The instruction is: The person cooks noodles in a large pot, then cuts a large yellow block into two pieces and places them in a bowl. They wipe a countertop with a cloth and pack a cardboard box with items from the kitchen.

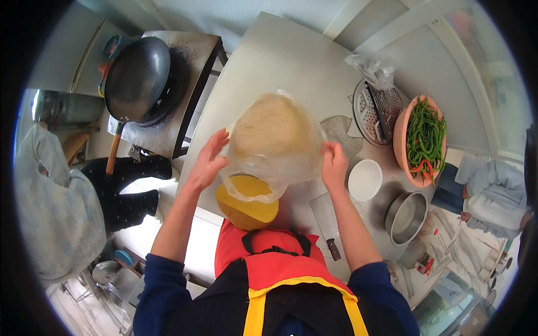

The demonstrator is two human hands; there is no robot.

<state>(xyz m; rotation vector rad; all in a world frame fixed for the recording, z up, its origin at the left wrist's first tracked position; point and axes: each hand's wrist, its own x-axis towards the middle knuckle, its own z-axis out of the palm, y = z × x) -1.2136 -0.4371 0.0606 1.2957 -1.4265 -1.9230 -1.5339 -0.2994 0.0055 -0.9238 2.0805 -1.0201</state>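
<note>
A large pale mass that looks like dough (269,124) lies on the steel table in front of me, inside or under a clear plastic bag (256,166). My left hand (210,159) is at the bag's left edge, fingers apart. At the right edge, my right hand (335,164) has its fingers curled against the plastic and seems to pinch it. The bag's near edge hangs over a rounded yellow thing (248,214) with a tan outer side; whether it is a cut pumpkin or a bowl I cannot tell. A cleaver (328,222) lies by my right forearm.
The steel table (290,54) carries a white bowl (365,179), a metal basin (406,218), a perforated steamer plate (378,113) and a pink basket (401,147) of green chillies. A wok (138,77) sits on the stove at left. One person (63,210) is at left, another (491,193) at right.
</note>
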